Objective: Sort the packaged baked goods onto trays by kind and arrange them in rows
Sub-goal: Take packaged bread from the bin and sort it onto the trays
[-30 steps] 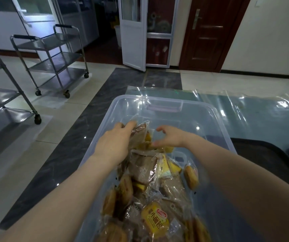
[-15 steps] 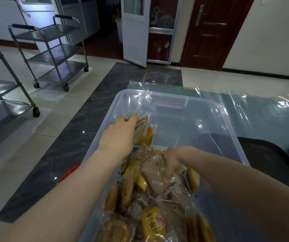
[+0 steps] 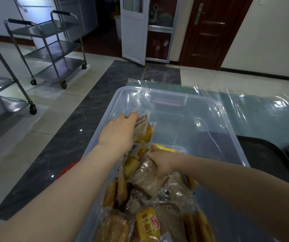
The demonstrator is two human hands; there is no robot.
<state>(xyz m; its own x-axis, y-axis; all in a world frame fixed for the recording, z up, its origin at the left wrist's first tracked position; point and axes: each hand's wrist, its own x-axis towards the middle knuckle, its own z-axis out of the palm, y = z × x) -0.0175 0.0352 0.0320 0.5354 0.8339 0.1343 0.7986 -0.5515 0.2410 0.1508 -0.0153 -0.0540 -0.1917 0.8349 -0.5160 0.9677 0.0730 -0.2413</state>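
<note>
A clear plastic bin (image 3: 215, 109) in front of me holds a heap of packaged baked goods (image 3: 150, 203): brown bread slices, yellow cakes and a yellow-wrapped small bun (image 3: 148, 224). My left hand (image 3: 121, 132) is over the bin's left side, closed on a clear-wrapped brown bread pack (image 3: 141, 124) with a yellow cake pack (image 3: 148, 134) just under it. My right hand (image 3: 161, 163) reaches down into the heap, fingers curled on another brown bread pack (image 3: 145, 175). The far half of the bin is bare.
Dark trays (image 3: 265, 158) lie to the right of the bin on a table under clear plastic sheeting (image 3: 262, 109). Two steel trolleys (image 3: 49, 48) stand on the tiled floor to the left. A white door and a brown door are at the back.
My right hand has dropped from the far packs down into the heap and closed on a brown bread pack. My left hand keeps its pack, barely shifted.
</note>
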